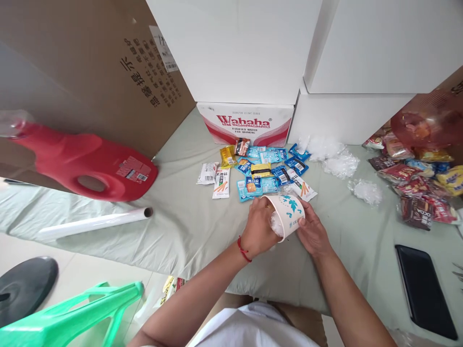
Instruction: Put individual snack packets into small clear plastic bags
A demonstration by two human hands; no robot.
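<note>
A white paper cup [290, 212] with blue-green leaf prints lies tilted between my hands, its mouth toward the left. My right hand [313, 230] is wrapped round the cup's right side. At the cup's mouth is my left hand [261, 225], its fingertips hidden inside or behind the rim. Crumpled clear plastic [277, 224] shows in the opening. Just beyond the cup lie several small snack packets, among them a yellow one [261, 169], a blue one [297, 165] and a white one [221, 184].
A Wahaha box [248, 124] stands behind the packets. Clear plastic bundles [340, 161] and more snacks [415, 212] lie to the right, with a black phone [426, 291] nearer. At left are a red jug [97, 166], a white roll [97, 224] and a green stool [72, 315].
</note>
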